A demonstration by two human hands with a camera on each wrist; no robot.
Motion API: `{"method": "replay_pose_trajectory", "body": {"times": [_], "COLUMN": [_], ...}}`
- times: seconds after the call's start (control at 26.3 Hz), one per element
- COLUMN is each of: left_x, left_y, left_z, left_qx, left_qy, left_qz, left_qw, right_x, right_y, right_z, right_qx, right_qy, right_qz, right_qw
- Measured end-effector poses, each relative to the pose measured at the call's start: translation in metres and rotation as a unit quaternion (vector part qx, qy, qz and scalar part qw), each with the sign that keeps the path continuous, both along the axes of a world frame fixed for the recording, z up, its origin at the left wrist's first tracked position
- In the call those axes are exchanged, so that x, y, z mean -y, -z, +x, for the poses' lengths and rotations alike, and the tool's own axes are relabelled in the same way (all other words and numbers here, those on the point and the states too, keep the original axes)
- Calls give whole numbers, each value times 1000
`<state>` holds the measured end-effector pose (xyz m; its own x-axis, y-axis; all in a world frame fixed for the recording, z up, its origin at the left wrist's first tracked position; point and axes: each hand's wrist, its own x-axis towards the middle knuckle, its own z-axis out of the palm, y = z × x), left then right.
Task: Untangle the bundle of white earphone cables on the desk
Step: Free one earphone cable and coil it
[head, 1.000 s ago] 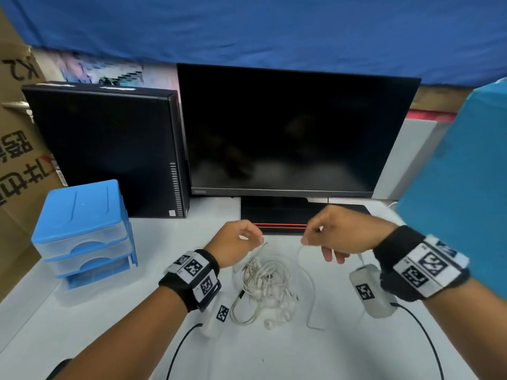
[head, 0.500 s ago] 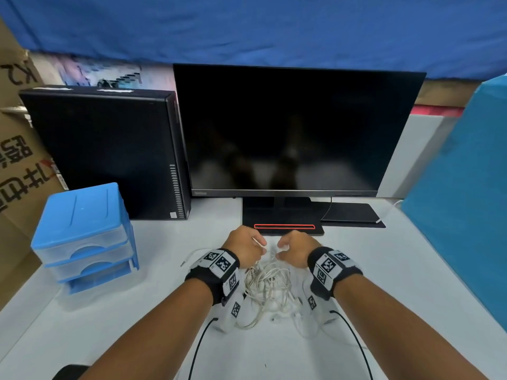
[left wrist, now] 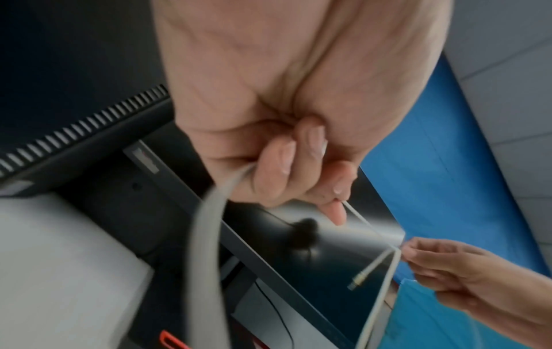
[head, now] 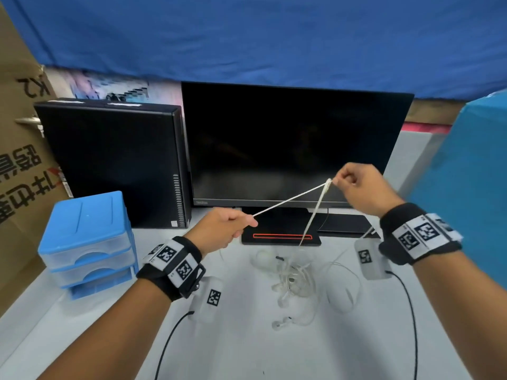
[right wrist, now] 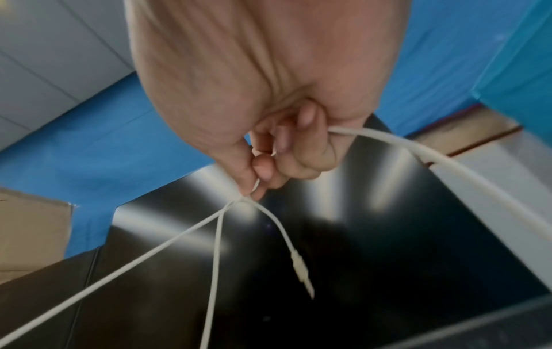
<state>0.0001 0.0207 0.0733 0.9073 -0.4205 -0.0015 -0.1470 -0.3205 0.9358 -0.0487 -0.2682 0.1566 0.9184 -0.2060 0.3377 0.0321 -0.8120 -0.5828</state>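
A tangle of white earphone cables (head: 297, 281) lies on the white desk (head: 247, 346) in front of the monitor. One white cable strand (head: 290, 199) is stretched taut between my hands. My left hand (head: 223, 230) pinches its lower end just above the desk. My right hand (head: 356, 187) is raised before the screen and pinches the cable (right wrist: 248, 200) where it bends; a second length (head: 312, 215) drops from there to the tangle. A jack plug (right wrist: 301, 271) dangles below my right hand. In the left wrist view the plug (left wrist: 360, 279) hangs by my right hand (left wrist: 424, 259).
A black monitor (head: 296, 144) stands at the back with its base (head: 281, 237) on the desk. A black computer case (head: 115, 160) stands to its left, a blue drawer unit (head: 87, 242) at the left edge. A teal panel (head: 472, 187) rises at the right. Black wrist-camera leads (head: 411, 325) trail toward me.
Both hands were close together over the tangle half a second ago. They have moved apart, the right one up and to the right, drawing one strand taut out of the bundle.
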Motion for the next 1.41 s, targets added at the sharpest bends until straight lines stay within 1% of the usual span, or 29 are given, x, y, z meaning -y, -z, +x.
{"method": "replay_pose_trajectory", "body": {"times": [0.04,0.11,0.23,0.3,0.34,0.38,0.42,0.46,0.53,0.57,0.65,0.68,0.76,0.87,0.95,0.99,1.03,1.06,1.1,1.14,1.18,1.22,1.25,1.29,1.33,1.41], "left_x": [-4,2,37,59,66,68,66,60,37,24,-1,-9,-17,-20,-22,-22,-20,-15,-9,-2,6,15,22,27,29,24], "left_y": [-1,-6,-22,-32,-35,-36,-34,-27,-5,7,27,33,36,28,25,23,19,15,12,9,7,5,3,2,1,1], "left_z": [2,4,-5,-15,-17,-18,-17,-11,5,13,24,26,25,21,21,20,16,11,5,1,-4,-9,-12,-15,-16,-16], "left_qx": [19,70,172,233,238,227,212,197,163,150,128,121,129,132,126,122,113,101,91,90,93,97,101,101,96,60], "left_qy": [-22,-38,6,27,35,40,40,33,21,19,20,14,15,8,-6,-6,5,18,28,36,41,45,45,36,21,-5], "left_qz": [0,-10,-51,-67,-90,-108,-106,-81,11,59,146,166,154,115,101,86,62,36,20,14,11,1,-16,-34,-48,-69], "left_qw": [1000,997,984,970,966,967,971,977,986,987,981,979,979,985,987,989,992,994,995,995,995,994,994,994,994,996], "right_x": [2,-12,-54,-70,-72,-70,-64,-55,-29,-14,12,21,33,45,47,45,41,34,22,5,-16,-41,-65,-83,-94,-100], "right_y": [-9,-19,-23,-24,-25,-26,-27,-29,-35,-39,-45,-45,-39,-28,-24,-20,-14,-7,1,10,19,27,33,41,47,51], "right_z": [-6,-13,-16,-15,-14,-11,-10,-8,-8,-9,-11,-12,-10,-5,-4,-3,-3,-2,-1,-2,-4,-7,-9,-9,-7,-3], "right_qx": [-1,-20,-49,-41,-32,-22,-6,15,60,75,86,80,63,52,7,-38,-87,-120,-128,-117,-100,-99,-114,-131,-136,-103], "right_qy": [-7,-67,-167,-195,-197,-188,-168,-138,-59,-24,13,27,79,228,304,316,309,278,212,109,-14,-128,-204,-239,-246,-213], "right_qz": [-9,-18,-46,-78,-88,-97,-106,-111,-111,-104,-81,-78,-105,-146,-149,-171,-213,-257,-279,-250,-164,-53,41,106,146,170], "right_qw": [1000,997,984,977,976,977,980,984,990,991,993,993,989,961,941,933,923,918,928,955,981,985,971,956,948,957]}}
